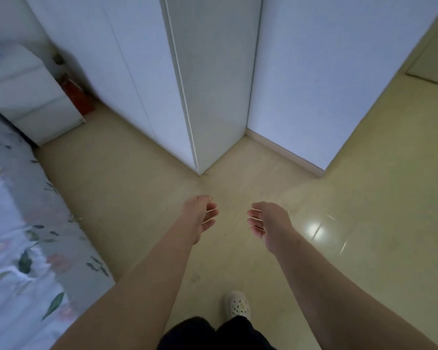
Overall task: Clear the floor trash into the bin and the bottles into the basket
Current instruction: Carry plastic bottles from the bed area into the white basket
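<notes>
My left hand [200, 215] and my right hand [268, 223] hang out in front of me over the beige floor [137, 198], palms turned toward each other. Both hold nothing, with the fingers loosely curled and apart. No trash, bottle, bin or basket shows in this view.
A white wardrobe [142, 72] stands ahead, its corner pointing at me, with a white wall [326, 84] to its right. A bed with floral bedding [23, 236] runs along the left. A white nightstand [28, 97] sits far left beside a red bag [77, 97]. My slippered foot [237, 304] is below.
</notes>
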The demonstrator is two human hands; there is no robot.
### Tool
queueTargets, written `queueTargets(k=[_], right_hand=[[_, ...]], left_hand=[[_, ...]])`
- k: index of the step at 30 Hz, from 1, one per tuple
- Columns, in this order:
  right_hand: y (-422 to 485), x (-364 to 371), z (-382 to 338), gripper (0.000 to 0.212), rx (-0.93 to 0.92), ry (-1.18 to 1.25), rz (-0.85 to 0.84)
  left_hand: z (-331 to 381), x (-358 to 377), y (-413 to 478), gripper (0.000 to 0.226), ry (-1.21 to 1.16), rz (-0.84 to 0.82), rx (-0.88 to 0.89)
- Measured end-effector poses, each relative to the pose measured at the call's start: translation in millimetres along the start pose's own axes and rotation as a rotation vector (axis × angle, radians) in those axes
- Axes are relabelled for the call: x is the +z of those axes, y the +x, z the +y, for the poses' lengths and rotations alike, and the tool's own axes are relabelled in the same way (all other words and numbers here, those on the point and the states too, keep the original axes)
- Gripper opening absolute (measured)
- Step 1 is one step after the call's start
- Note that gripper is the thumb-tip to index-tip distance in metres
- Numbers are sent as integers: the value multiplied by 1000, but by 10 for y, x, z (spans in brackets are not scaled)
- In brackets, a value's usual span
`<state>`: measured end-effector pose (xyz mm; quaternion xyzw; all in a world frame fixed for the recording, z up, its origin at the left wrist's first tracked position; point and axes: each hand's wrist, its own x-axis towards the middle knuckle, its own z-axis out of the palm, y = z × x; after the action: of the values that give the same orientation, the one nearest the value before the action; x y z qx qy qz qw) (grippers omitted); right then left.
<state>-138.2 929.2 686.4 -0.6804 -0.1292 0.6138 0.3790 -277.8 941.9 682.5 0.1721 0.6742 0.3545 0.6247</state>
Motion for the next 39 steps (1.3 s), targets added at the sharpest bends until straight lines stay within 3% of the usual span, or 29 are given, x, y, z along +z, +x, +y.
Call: queueTargets(k=[7,18,27,35,39], right_hand=[[252,1026,-437,12,-10,-189,-269],[346,3176,-815,11,-102,-422,-442],[319,5258,-919,8,-60,-409,-550],[759,6353,-936,11,50,-495,-574],[1142,7226,-1247,13,62,-524,-634]], left_hand=[[603,-480,287,17,-218,202,56],[1703,-2060,1057,13,-555,350,171],[2743,-3603,1679,13,-547,450,221],[3197,-4295,2311,13,-607,524,144],[3768,-4707,2869,13,-637,597,160]])
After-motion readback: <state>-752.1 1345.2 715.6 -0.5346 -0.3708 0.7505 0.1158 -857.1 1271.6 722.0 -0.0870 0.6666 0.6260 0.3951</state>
